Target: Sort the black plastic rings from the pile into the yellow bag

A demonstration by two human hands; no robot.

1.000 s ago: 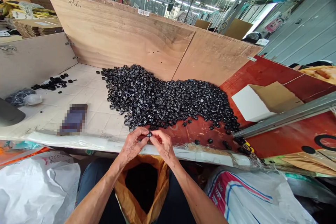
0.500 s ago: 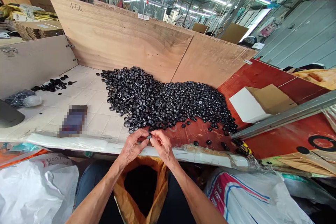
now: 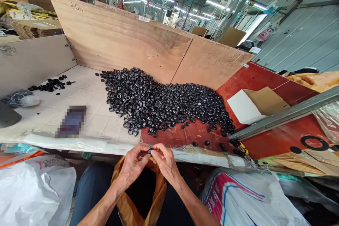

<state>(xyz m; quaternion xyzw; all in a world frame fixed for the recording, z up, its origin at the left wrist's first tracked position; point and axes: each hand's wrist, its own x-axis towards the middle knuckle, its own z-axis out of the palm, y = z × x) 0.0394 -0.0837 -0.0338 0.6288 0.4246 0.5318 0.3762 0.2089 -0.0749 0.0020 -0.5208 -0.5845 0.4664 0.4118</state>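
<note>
My left hand [image 3: 134, 164] and my right hand [image 3: 164, 160] meet fingertip to fingertip at the table's front edge, both pinched on one small black plastic piece [image 3: 150, 151]. They hover over an open orange bag [image 3: 143, 190] between my knees. A large heap of small black rings and caps [image 3: 159, 104] lies on the table just beyond my hands, with a few loose caps [image 3: 206, 143] scattered to the right.
Plywood boards [image 3: 119, 39] wall the table's back. A smaller cluster of black parts [image 3: 51, 84] and a plastic bag [image 3: 19, 99] lie far left, a blurred flat object [image 3: 72, 120] front left. An open cardboard box [image 3: 256, 105] and metal rail [image 3: 286, 114] sit right. White sacks [image 3: 37, 190] flank my legs.
My hands drew back together from the heap's edge toward me, now over the table's front edge and the orange bag, still pinching the small black piece.
</note>
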